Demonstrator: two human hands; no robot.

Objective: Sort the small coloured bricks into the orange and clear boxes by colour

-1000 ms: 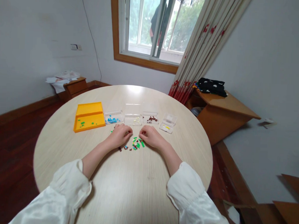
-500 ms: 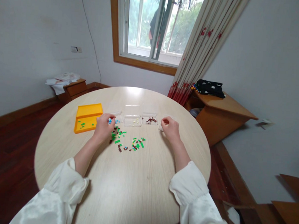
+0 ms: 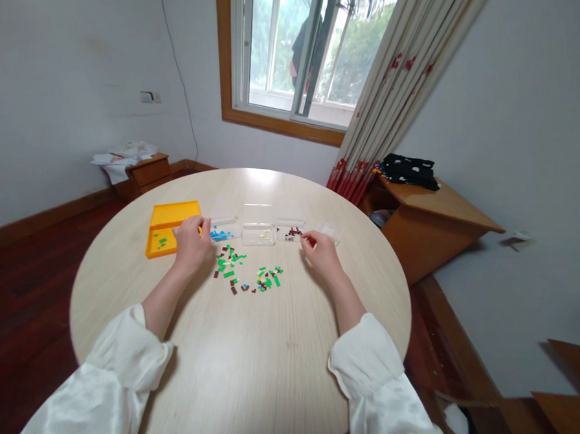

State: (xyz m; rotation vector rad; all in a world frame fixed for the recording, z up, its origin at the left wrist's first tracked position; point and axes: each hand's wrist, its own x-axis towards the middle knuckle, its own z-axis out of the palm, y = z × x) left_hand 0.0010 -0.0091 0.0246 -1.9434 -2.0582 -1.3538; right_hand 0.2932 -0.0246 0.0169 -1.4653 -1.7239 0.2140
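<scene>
My left hand [image 3: 193, 243] is closed in a pinch over the right end of the open yellow box [image 3: 176, 210]; whatever its fingertips hold is hidden. Small green bricks [image 3: 162, 241] lie in that box. My right hand [image 3: 323, 252] pinches at the right edge of a clear tray of brown bricks [image 3: 295, 231]. A dark reddish spot shows at its fingertips, too small to name. Beside that tray stand a clear tray with pale yellow bricks [image 3: 266, 235] and another with blue bricks [image 3: 220, 234]. A fourth clear tray [image 3: 331, 231] is partly behind my right hand.
Two loose groups of mixed bricks, mostly green [image 3: 229, 259] and brown [image 3: 233, 290], lie on the round table [image 3: 244, 357] between my forearms. A wooden cabinet [image 3: 430, 218] with dark cloth on it stands beyond the table's right edge.
My left hand has moved left from the blue bricks' tray to the yellow box. My right hand has shifted left from the fourth tray to the brown bricks' tray.
</scene>
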